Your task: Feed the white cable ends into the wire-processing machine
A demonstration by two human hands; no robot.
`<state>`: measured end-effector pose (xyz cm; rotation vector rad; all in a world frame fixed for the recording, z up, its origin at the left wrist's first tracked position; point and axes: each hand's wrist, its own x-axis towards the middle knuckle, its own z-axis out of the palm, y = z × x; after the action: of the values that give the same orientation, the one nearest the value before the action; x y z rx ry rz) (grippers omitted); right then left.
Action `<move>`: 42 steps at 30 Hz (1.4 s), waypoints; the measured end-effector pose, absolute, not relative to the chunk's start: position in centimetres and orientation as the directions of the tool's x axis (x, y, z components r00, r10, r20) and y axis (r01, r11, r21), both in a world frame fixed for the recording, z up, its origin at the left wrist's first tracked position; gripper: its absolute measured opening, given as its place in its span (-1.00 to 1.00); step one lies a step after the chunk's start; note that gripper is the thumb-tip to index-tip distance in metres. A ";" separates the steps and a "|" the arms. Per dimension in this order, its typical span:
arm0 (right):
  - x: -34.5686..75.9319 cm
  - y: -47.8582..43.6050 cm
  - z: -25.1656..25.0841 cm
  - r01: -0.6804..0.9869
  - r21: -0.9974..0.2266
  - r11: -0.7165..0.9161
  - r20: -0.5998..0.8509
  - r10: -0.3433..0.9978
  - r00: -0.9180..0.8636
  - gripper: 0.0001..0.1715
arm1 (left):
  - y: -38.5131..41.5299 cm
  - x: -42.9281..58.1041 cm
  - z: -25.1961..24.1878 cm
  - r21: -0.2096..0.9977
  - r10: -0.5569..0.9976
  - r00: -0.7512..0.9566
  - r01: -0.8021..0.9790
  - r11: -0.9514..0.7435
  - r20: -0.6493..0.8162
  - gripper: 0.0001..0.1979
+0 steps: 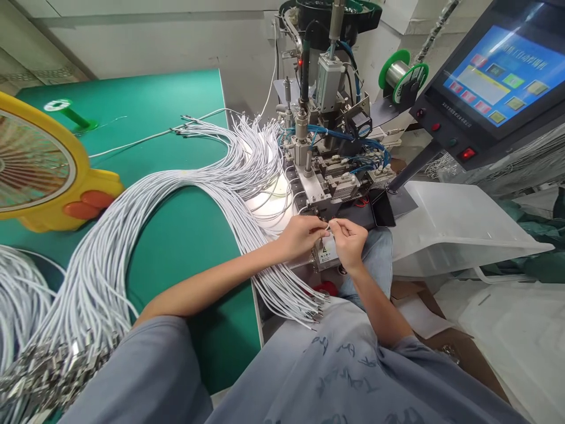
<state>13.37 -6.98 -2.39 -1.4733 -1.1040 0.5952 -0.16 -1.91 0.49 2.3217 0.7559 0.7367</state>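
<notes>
White round-jacketed cables (165, 179): a thick bundle sweeps up from the lower left, arches over the middle, then runs down beneath the left forearm (207, 280), its loose ends lying below both hands; more strands fan out beyond the left hand, towards the machine.
Yellow round fan with orange trim (53, 159): far left, well apart from the hands.
Flat silvery metal connectors (57, 371): massed at the lower left, on cable ends.
Green slender spool (76, 116): lying tilted behind the fan.
Green smooth-topped table (185, 247): under the bundle, bare inside its arch.
Left hand (298, 238): just right of the bundle, fingers pinched on a small pale piece, which looks like a white cable end but is mostly covered.
Right hand (349, 241): fingertips meeting the left hand's at that same piece, thumb and forefinger closed; whether both grip it, I cannot tell.
Grey metal bench machine with blue air tubes (315, 188): directly beyond the joined fingertips, near them.
Black open-topped box (382, 209): just right of the right hand.
Green-rimmed reel of silvery wire (399, 76): upper right of the machine.
White translucent plastic bin (463, 218): farther right.
Dark-framed touchscreen (507, 76): lit blue, above the bin.
</notes>
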 end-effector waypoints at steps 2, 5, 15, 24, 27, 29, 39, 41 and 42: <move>13.8 -6.6 -3.1 0.281 -0.959 0.035 0.154 0.896 0.417 -0.69 | -1.6 -0.2 0.5 0.607 0.622 0.744 0.382 -0.697 0.245 -0.82; 15.4 -5.5 -4.1 0.260 -0.965 -0.029 0.065 0.937 0.344 -0.69 | -0.9 -0.3 0.2 0.436 0.610 0.779 0.504 -0.746 0.142 -0.74; 16.4 -3.2 -5.6 -0.011 -0.984 -0.179 -0.178 0.965 0.195 -0.74 | 0.1 -0.2 -1.3 0.184 0.622 0.781 0.620 -0.763 -0.050 -0.69; 16.8 -2.5 -4.8 -0.068 -0.958 -0.279 -0.285 0.952 0.108 -0.80 | 0.2 -0.5 -1.4 0.185 0.581 0.813 0.575 -0.797 -0.026 -0.58; 17.0 -2.4 -4.4 -0.040 -0.945 -0.323 -0.326 0.942 0.081 -0.80 | 0.2 -0.5 -1.4 0.128 0.563 0.826 0.562 -0.817 -0.031 -0.59; 17.1 -2.3 -4.4 -0.025 -0.940 -0.341 -0.342 0.937 0.069 -0.79 | 0.1 -0.5 -1.2 0.092 0.553 0.832 0.554 -0.827 -0.039 -0.61; 16.9 -2.2 -4.7 -0.020 -0.945 -0.325 -0.326 0.941 0.087 -0.76 | 0.0 -0.4 -0.8 0.003 0.516 0.855 0.517 -0.856 -0.042 -0.66; 16.9 -2.1 -4.7 -0.018 -0.950 -0.313 -0.313 0.945 0.093 -0.75 | 0.1 -0.5 -1.0 -0.001 0.515 0.856 0.515 -0.857 -0.038 -0.67; 16.9 -2.1 -4.7 -0.015 -0.949 -0.316 -0.316 0.945 0.085 -0.74 | 0.1 -0.5 -1.1 -0.001 0.515 0.856 0.515 -0.857 -0.037 -0.68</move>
<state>16.86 -2.07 -4.73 -1.4799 -0.9739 1.3737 -0.46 0.07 -1.07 3.0187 0.8376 -0.0561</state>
